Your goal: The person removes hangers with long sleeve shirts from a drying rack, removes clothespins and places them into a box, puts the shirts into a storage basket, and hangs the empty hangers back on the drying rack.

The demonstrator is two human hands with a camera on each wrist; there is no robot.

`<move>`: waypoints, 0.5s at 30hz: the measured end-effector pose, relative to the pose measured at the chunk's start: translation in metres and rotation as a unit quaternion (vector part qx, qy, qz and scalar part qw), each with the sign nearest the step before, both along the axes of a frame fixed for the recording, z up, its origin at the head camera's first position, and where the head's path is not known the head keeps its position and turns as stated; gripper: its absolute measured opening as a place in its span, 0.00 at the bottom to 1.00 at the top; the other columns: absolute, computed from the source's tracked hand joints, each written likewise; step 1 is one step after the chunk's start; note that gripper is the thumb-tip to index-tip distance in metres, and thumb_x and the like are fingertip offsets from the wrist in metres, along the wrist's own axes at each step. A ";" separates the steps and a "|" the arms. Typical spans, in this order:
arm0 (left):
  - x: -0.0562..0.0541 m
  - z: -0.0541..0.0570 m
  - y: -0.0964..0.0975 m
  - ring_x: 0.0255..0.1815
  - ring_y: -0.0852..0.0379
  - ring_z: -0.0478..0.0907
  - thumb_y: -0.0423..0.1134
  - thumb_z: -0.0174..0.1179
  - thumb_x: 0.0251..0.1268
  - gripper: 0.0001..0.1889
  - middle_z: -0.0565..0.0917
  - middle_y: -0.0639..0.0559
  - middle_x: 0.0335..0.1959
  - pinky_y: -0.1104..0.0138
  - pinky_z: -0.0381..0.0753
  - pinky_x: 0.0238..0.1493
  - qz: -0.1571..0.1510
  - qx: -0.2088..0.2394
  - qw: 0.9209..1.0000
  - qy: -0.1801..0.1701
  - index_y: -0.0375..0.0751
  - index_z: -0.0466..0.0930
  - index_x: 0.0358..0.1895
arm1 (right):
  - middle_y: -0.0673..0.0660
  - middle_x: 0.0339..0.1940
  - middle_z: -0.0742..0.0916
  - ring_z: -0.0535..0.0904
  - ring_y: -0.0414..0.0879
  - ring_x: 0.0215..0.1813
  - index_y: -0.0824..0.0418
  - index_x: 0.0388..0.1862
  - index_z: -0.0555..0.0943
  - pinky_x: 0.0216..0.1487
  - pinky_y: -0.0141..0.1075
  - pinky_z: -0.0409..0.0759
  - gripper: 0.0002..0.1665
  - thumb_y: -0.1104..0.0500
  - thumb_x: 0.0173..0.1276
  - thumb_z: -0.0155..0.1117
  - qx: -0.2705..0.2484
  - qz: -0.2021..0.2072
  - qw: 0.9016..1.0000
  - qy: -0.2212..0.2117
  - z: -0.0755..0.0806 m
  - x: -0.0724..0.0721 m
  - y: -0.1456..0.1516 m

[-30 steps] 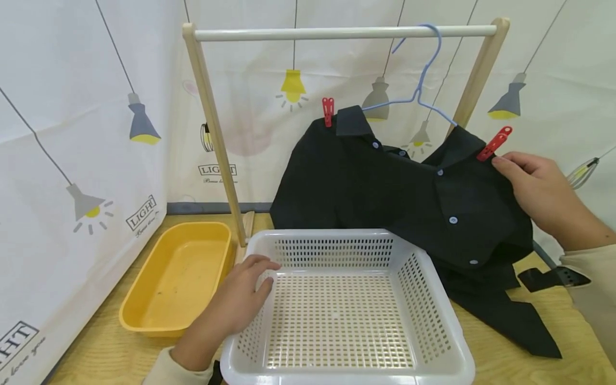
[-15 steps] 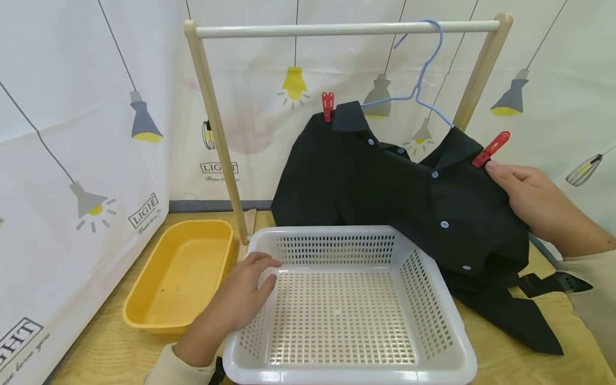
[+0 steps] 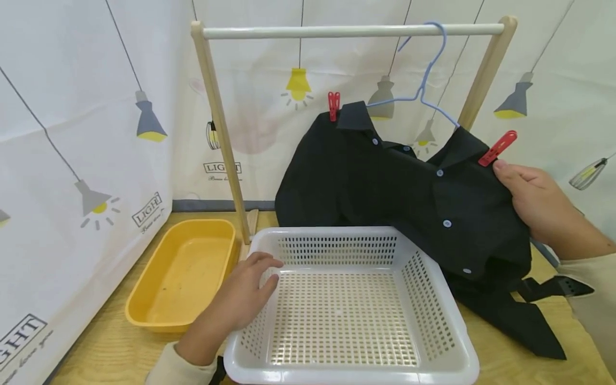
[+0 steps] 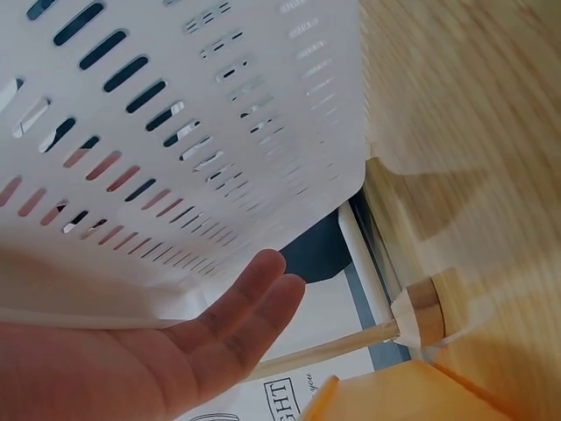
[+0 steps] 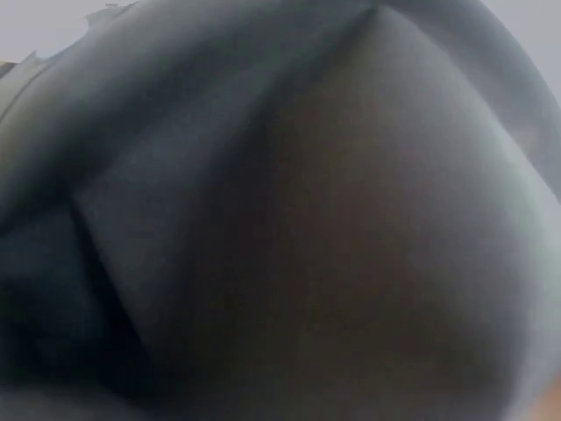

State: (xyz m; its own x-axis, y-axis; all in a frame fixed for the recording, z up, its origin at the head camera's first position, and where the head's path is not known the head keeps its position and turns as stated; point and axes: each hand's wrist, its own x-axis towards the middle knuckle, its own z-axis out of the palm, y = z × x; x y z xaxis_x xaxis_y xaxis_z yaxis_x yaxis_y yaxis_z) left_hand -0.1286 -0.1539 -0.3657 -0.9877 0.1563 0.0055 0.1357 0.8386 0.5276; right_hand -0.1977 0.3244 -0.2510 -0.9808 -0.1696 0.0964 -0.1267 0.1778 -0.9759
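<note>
A black shirt (image 3: pixel 394 182) with light blue buttons hangs on a blue wire hanger (image 3: pixel 423 80) hooked over the rack's white bar. One red clothespin (image 3: pixel 334 107) stands at the left shoulder in view, another red clothespin (image 3: pixel 498 147) at the right shoulder. My right hand (image 3: pixel 544 200) pinches the shirt just below the right clothespin; some of its fingers are hidden behind the cloth. Dark cloth (image 5: pixel 333 210) fills most of the right wrist view. At the left rim of a white basket (image 3: pixel 462 342), my left hand (image 3: pixel 245 291) rests with relaxed fingers, several of them extended along its outer side (image 4: pixel 237 324).
A yellow tray (image 3: pixel 183 278) lies left of the basket on the wooden table (image 3: pixel 510 369). The rack's wooden left post (image 3: pixel 222 133) rises behind them. A curtain with printed lamps (image 3: pixel 139 43) closes off the back and left. One sleeve (image 3: pixel 520 326) trails on the table.
The right shoulder of the shirt dips slightly with my right hand, and the clothespin there tilts further over. My left hand keeps its place on the basket. The whole view shifts a little.
</note>
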 end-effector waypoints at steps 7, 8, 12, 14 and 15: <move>-0.001 -0.001 -0.001 0.67 0.47 0.72 0.46 0.58 0.73 0.15 0.75 0.52 0.66 0.44 0.70 0.69 0.007 -0.003 1.000 -0.003 0.53 0.81 0.59 | 0.39 0.37 0.89 0.88 0.38 0.34 0.39 0.45 0.84 0.32 0.34 0.86 0.15 0.41 0.78 0.49 0.035 -0.055 0.998 0.017 0.003 0.000 -0.010; -0.001 0.000 -0.001 0.67 0.48 0.73 0.46 0.58 0.73 0.15 0.75 0.52 0.66 0.45 0.70 0.69 0.007 -0.004 1.000 -0.001 0.53 0.81 0.59 | 0.40 0.37 0.89 0.88 0.38 0.34 0.40 0.44 0.84 0.32 0.34 0.86 0.15 0.41 0.77 0.50 0.025 -0.058 0.998 0.018 0.003 0.000 -0.011; -0.001 0.000 0.000 0.66 0.47 0.73 0.46 0.58 0.73 0.15 0.76 0.52 0.65 0.45 0.70 0.69 0.001 -0.005 1.000 0.008 0.52 0.81 0.58 | 0.43 0.35 0.90 0.88 0.38 0.32 0.46 0.42 0.86 0.30 0.33 0.85 0.16 0.43 0.77 0.53 -0.025 -0.063 0.997 0.028 0.004 0.001 -0.012; -0.001 0.000 0.000 0.65 0.47 0.74 0.46 0.58 0.73 0.15 0.76 0.52 0.65 0.45 0.71 0.69 0.000 -0.005 1.000 0.008 0.52 0.81 0.58 | 0.43 0.34 0.90 0.88 0.37 0.32 0.45 0.42 0.87 0.29 0.32 0.85 0.16 0.43 0.76 0.54 -0.038 -0.067 0.997 0.029 0.005 0.002 -0.012; -0.001 0.001 0.000 0.65 0.47 0.74 0.46 0.58 0.73 0.15 0.76 0.52 0.64 0.45 0.71 0.69 0.000 -0.006 1.000 0.009 0.52 0.81 0.58 | 0.43 0.34 0.90 0.88 0.37 0.32 0.46 0.42 0.87 0.29 0.32 0.85 0.16 0.43 0.76 0.54 -0.043 -0.068 0.996 0.030 0.006 0.002 -0.013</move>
